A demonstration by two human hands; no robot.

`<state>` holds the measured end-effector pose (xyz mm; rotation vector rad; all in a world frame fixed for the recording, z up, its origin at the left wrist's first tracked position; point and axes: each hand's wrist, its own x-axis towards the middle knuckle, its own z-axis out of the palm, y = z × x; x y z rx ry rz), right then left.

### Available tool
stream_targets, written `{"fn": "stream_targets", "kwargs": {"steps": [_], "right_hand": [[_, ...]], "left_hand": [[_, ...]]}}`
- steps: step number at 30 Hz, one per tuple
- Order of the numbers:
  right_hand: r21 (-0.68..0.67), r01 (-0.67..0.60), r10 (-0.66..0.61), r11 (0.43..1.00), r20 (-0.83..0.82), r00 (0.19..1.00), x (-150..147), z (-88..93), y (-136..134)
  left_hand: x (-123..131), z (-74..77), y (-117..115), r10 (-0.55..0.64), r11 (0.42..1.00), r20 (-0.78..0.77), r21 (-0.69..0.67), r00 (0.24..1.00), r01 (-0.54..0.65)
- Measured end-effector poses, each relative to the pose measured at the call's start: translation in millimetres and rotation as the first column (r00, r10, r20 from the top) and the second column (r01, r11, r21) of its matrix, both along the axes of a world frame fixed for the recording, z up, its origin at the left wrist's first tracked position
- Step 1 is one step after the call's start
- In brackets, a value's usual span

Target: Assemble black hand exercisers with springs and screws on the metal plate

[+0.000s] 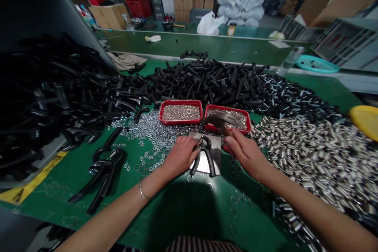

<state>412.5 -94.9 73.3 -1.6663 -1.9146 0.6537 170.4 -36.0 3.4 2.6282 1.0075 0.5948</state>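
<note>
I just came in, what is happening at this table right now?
A person is working at a green table. The left hand steadies a black handle piece on a small metal plate, and the right hand holds a hammer raised just above it. Behind the plate stand two red trays of small metal parts. Loose washers, a heap of black handles and a heap of metal sleeves lie around.

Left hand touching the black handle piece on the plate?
Touching. Head view: the left hand has its fingers on the black handle piece at its top loop, no gap, piece lying on the metal plate.
</note>
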Motion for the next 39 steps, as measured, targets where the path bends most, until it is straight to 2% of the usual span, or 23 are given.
{"fn": "stream_targets", "kwargs": {"steps": [2,4,6,8,11,14,18,21,23,26,28,30,32,34,37,39], "right_hand": [[-0.073,-0.040,0.047,0.996,0.089,0.995,-5,-8.2,15],[-0.171,-0.095,0.118,0.981,0.129,0.985,-7,-17.3,28],[-0.175,-0.119,0.133,0.977,0.070,0.989,-6,-23.0,35],[-0.127,-0.091,0.095,0.988,0.028,0.995,-3,-25.4,35],[-0.168,-0.067,0.084,0.984,0.101,0.991,1,-25.2,26],[-0.217,-0.119,0.141,0.969,0.090,0.986,2,-22.8,7],[-0.153,-0.132,0.155,0.979,0.146,0.977,-1,-22.1,-17],[-0.232,-0.168,0.199,0.958,0.114,0.973,0,-22.5,-17],[-0.247,-0.139,0.165,0.959,0.088,0.982,2,-23.5,-8],[-0.206,-0.046,0.077,0.977,0.142,0.987,7,-29.0,8],[-0.286,-0.043,0.071,0.957,0.089,0.994,10,-35.0,15],[-0.432,-0.076,0.055,0.899,-0.061,0.997,16,-41.4,15],[-0.467,-0.095,0.023,0.879,-0.158,0.987,24,-48.0,9],[-0.365,-0.020,-0.027,0.931,-0.125,0.992,37,-55.2,-5],[-0.235,0.111,-0.111,0.966,0.012,0.994,56,-67.2,-31],[-0.235,0.094,-0.085,0.967,0.050,0.995,67,-75.0,-46]], "left_hand": [[-4,2.4,-7,-0.045,0.999,-0.052,-0.012,0.998,0.044],[-4,2.7,-10,-0.039,0.999,-0.067,-0.024,0.997,0.038],[-3,2.1,-9,-0.021,0.999,-0.065,-0.031,0.998,0.019],[-2,1.9,-8,-0.018,0.999,-0.061,-0.035,0.998,0.016],[-2,3.7,-7,-0.013,0.998,-0.051,-0.058,0.999,0.010],[-4,8.2,-8,0.017,0.994,0.004,-0.111,1.000,-0.016],[-6,14.1,-17,0.172,0.975,0.049,-0.148,0.984,-0.164],[-3,15.0,-29,0.281,0.942,-0.063,-0.175,0.958,-0.288],[3,14.0,-38,0.323,0.920,-0.163,-0.177,0.932,-0.349],[14,10.9,-49,0.339,0.900,-0.294,-0.176,0.894,-0.399],[19,8.6,-50,0.322,0.903,-0.341,-0.171,0.883,-0.395],[17,8.1,-49,0.294,0.918,-0.356,-0.152,0.887,-0.365],[5,12.0,-47,0.271,0.932,-0.353,-0.134,0.895,-0.336],[-22,21.3,-49,0.294,0.931,-0.333,-0.112,0.896,-0.347],[-88,40.3,-55,0.422,0.894,-0.281,-0.031,0.862,-0.448],[-141,51.1,-60,0.547,0.830,-0.283,0.056,0.788,-0.555]]}}
